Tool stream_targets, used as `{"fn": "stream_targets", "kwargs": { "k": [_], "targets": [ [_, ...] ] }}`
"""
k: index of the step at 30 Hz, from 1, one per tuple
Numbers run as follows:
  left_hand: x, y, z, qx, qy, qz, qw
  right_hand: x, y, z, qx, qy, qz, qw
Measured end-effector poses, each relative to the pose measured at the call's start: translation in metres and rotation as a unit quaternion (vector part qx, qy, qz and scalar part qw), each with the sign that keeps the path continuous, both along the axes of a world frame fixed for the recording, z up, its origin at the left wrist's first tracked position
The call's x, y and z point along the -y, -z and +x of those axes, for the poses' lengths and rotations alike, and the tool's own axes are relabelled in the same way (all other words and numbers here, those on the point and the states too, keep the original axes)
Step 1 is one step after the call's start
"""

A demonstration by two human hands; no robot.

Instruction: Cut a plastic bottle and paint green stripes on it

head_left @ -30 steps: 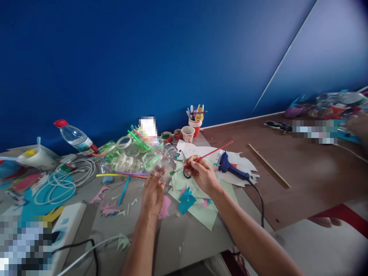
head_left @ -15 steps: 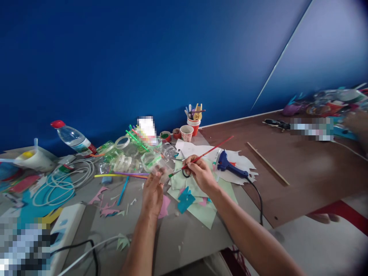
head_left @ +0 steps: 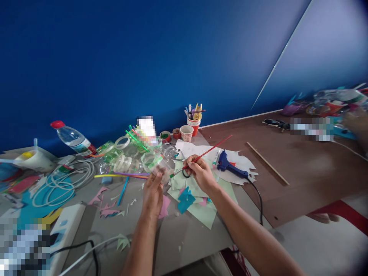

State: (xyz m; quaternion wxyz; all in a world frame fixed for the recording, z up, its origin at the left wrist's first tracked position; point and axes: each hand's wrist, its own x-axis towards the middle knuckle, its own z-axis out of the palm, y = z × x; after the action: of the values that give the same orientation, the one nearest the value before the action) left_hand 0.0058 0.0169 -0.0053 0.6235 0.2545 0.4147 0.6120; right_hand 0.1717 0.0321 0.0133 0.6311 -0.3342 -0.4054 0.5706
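My right hand (head_left: 198,172) pinches a red paintbrush (head_left: 214,147), its green-tipped end pointing down to the left and its handle up to the right. Between the fingers of my left hand (head_left: 153,189) is a clear plastic piece (head_left: 163,171); its outline is hard to make out. The brush tip is at the right edge of this piece. Under and beside my right hand lie pale green paper sheets (head_left: 205,212), a teal paper scrap (head_left: 186,200) and a black ring-like scissor handle (head_left: 186,173).
Behind are a paper cup (head_left: 186,133), small paint pots (head_left: 165,136) and clear plastic bottles (head_left: 126,163). A blue glue gun (head_left: 231,166) with a black cable and a wooden stick (head_left: 267,163) lie right. Coiled white cable (head_left: 63,180) lies left. Another person's hand (head_left: 356,120) is far right.
The brush and the clear piece have shifted very slightly. Both my hands keep their grips. The other person's blurred hand has moved a little.
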Motion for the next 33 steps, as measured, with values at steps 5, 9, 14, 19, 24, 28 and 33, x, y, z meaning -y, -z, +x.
{"fn": "stream_targets", "kwargs": {
  "k": [5, 9, 14, 19, 24, 28, 33],
  "targets": [
    [0.001, -0.001, 0.001, -0.011, -0.005, -0.005, 1.0, 0.0, -0.001, 0.0, 0.005, 0.001, -0.001, 1.0],
    [0.002, -0.004, 0.002, -0.022, -0.004, -0.013, 1.0, 0.001, -0.002, 0.0, 0.005, -0.001, -0.004, 1.0],
    [0.004, -0.008, 0.004, -0.028, -0.005, -0.016, 0.999, 0.001, -0.002, 0.0, 0.002, -0.005, -0.002, 1.0],
    [0.003, -0.007, 0.004, -0.035, -0.003, -0.011, 0.999, 0.001, -0.001, 0.0, 0.008, -0.004, -0.006, 1.0],
    [0.003, -0.007, 0.004, -0.003, 0.02, 0.004, 1.0, 0.0, -0.001, 0.002, 0.011, 0.001, -0.012, 1.0],
    [0.005, -0.012, 0.006, 0.061, 0.031, 0.017, 0.998, -0.002, -0.001, 0.004, -0.001, 0.009, -0.023, 1.0],
    [0.007, -0.015, 0.006, 0.112, 0.052, 0.015, 0.992, -0.004, -0.001, 0.005, -0.023, 0.014, -0.038, 0.999]
  ]
}}
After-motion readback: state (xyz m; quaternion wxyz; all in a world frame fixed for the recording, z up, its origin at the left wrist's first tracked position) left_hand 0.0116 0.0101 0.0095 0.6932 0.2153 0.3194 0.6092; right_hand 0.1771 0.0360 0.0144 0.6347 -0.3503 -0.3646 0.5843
